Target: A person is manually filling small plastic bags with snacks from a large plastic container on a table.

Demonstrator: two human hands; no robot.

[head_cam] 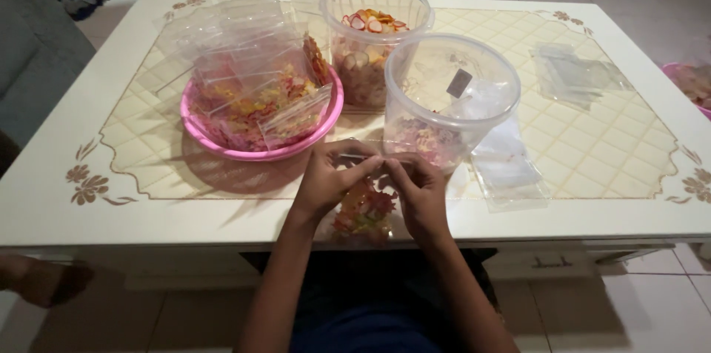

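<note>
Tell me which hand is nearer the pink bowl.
Left. The left hand is just below the pink bowl's near rim; the right hand sits farther right, below the nearer clear tub.

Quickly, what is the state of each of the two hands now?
Left hand: closed, pinching the top of a small clear bag of colourful snacks.
Right hand: closed, pinching the same bag's top.

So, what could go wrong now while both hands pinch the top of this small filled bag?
1. The small bag hangs at the table edge, held only by the left hand and right hand; a slip could spill the colourful crackers.
2. The clear tub stands just behind the hands; an elbow move might knock it.
</note>
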